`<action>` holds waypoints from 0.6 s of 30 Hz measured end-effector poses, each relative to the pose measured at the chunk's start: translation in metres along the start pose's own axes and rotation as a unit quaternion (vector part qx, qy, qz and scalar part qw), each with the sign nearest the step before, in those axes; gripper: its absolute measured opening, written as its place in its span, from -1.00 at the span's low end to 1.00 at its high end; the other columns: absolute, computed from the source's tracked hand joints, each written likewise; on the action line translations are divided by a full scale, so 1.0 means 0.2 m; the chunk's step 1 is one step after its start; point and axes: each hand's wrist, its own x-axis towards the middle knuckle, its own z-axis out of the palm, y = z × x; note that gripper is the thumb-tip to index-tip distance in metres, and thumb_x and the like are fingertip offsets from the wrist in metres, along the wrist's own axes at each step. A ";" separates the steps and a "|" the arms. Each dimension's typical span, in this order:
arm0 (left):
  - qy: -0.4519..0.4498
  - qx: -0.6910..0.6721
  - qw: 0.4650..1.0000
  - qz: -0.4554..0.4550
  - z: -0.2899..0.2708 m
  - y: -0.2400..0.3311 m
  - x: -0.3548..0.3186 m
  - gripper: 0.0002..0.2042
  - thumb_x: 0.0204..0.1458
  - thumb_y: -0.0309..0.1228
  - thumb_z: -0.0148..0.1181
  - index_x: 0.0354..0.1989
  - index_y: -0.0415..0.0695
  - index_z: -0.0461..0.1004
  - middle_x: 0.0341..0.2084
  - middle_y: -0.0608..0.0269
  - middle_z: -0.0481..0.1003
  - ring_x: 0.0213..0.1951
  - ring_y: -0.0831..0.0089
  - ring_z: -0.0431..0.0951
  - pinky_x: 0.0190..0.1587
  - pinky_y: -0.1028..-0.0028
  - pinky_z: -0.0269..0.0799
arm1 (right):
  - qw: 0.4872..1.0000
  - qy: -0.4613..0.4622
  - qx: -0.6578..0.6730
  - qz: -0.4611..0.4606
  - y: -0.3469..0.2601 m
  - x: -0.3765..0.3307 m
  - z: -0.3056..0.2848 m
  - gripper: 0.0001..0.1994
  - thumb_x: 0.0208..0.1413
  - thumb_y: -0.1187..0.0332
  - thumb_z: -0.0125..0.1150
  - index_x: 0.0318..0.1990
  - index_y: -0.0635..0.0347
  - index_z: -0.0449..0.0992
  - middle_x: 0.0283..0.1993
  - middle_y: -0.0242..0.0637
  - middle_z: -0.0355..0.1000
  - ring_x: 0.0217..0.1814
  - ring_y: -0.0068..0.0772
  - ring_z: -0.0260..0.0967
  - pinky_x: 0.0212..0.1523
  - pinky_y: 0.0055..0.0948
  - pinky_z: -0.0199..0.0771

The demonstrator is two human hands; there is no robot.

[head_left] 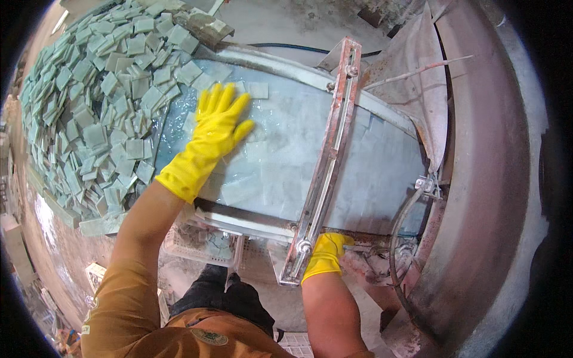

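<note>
My left hand (222, 125), in a yellow rubber glove, lies with its fingers spread on the wet work surface (268, 179). Thin, flat square tiles (258, 90) in pale blue-green sit by its fingertips, and more cover the surface under a milky film of water. My right hand (325, 256), gloved alike, is at the near edge of the bed, beside a metal fitting (358, 247) and just right of the crossbar's lower end. Its fingers are mostly hidden, so I cannot tell what they touch.
A large heap of square tiles (89, 131) rises at the left. A slotted metal crossbar (325, 161) spans the bed between two side rails (268, 62). To the right are a hose (397, 238), a sheet-metal guard (412, 77) and a big curved housing (489, 179). A plastic basket (197, 247) stands below.
</note>
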 end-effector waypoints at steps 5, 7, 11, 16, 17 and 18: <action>-0.092 0.033 0.994 0.057 -0.09 -0.02 -0.02 -0.29 0.24 0.03 0.31 0.57 0.16 0.34 0.57 -0.13 0.20 0.59 -0.24 0.09 0.61 -0.22 -0.18 | 0.967 0.025 -0.250 -0.050 -0.01 -0.01 0.00 -0.30 0.56 -0.15 -0.30 0.66 0.04 0.08 0.55 -0.21 0.40 0.52 -0.21 0.43 0.51 -0.26 0.41; -0.100 0.050 0.994 0.004 -0.14 -0.11 -0.13 -0.25 0.22 0.03 0.33 0.59 0.13 0.31 0.58 -0.14 0.19 0.59 -0.23 0.09 0.61 -0.22 -0.20 | 0.966 0.076 -0.236 -0.079 0.05 0.11 0.03 -0.27 0.51 -0.20 -0.24 0.65 0.04 0.12 0.55 -0.18 0.40 0.52 -0.13 0.42 0.50 -0.16 0.42; -0.112 0.035 0.992 0.040 -0.21 -0.04 -0.20 -0.23 0.21 -0.01 0.36 0.60 0.10 0.29 0.57 -0.16 0.20 0.58 -0.24 0.12 0.62 -0.24 -0.21 | 0.971 0.222 0.040 -0.074 0.15 0.36 0.21 -0.15 0.36 -0.37 -0.04 0.53 0.11 0.41 0.48 -0.04 0.47 0.52 0.13 0.40 0.45 0.16 0.44; -0.036 0.005 0.992 0.124 0.09 0.17 0.30 -0.25 0.23 0.10 0.28 0.55 0.06 0.34 0.54 -0.14 0.25 0.55 -0.23 0.19 0.59 -0.22 -0.08 | 0.995 0.062 0.000 -0.079 0.13 0.28 0.10 -0.22 0.47 -0.26 -0.14 0.52 0.23 0.36 0.50 0.08 0.42 0.47 -0.02 0.45 0.38 -0.15 0.52; -0.026 0.006 0.992 0.123 0.11 0.16 0.37 -0.26 0.24 0.11 0.26 0.55 0.05 0.34 0.54 -0.13 0.25 0.54 -0.23 0.20 0.59 -0.20 -0.05 | 0.995 0.064 -0.019 -0.076 0.18 0.36 0.12 -0.23 0.48 -0.25 -0.14 0.53 0.21 0.35 0.50 0.05 0.42 0.48 -0.04 0.44 0.40 -0.15 0.50; -0.022 0.007 0.992 0.121 0.14 0.15 0.41 -0.26 0.25 0.12 0.24 0.54 0.04 0.34 0.54 -0.12 0.26 0.54 -0.22 0.21 0.59 -0.17 -0.02 | 0.995 0.064 -0.037 -0.070 0.19 0.35 0.12 -0.24 0.49 -0.24 -0.15 0.54 0.20 0.34 0.51 0.02 0.41 0.49 -0.07 0.43 0.42 -0.16 0.47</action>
